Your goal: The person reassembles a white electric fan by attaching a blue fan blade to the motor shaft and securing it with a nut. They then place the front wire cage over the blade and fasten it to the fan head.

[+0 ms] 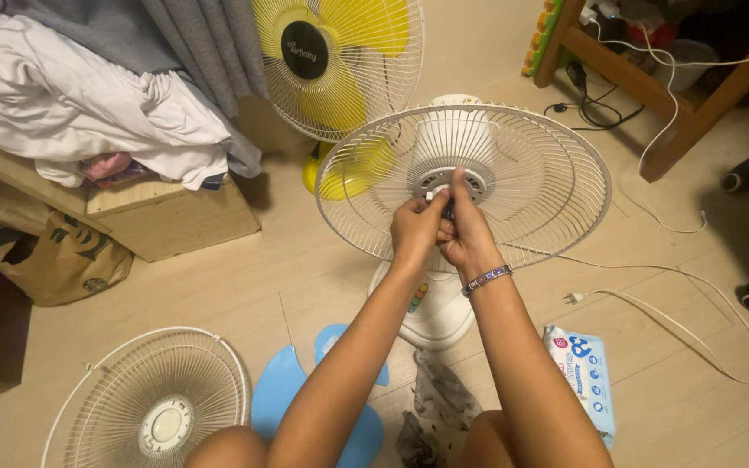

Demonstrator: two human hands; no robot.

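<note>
A white pedestal fan stands before me with only its rear wire grille (539, 165) on. My left hand (416, 227) and my right hand (465, 232) meet at the motor hub (475, 183) in the grille's middle. Both pinch a small dark part on the shaft; the fingers hide it, so its kind is unclear. My right index finger points up along the hub. A beaded bracelet (487, 278) circles my right wrist. The fan's round white base (436, 316) with coloured buttons sits below my forearms.
The loose front grille (151, 403) lies on the floor at lower left, blue fan blades (281, 394) beside it. A dirty rag (440, 400) and wipes packet (584, 379) lie near my knees. A yellow-bladed fan (340, 61) stands behind. A white cord (687, 334) trails right; wooden box with clothes (166, 212) left.
</note>
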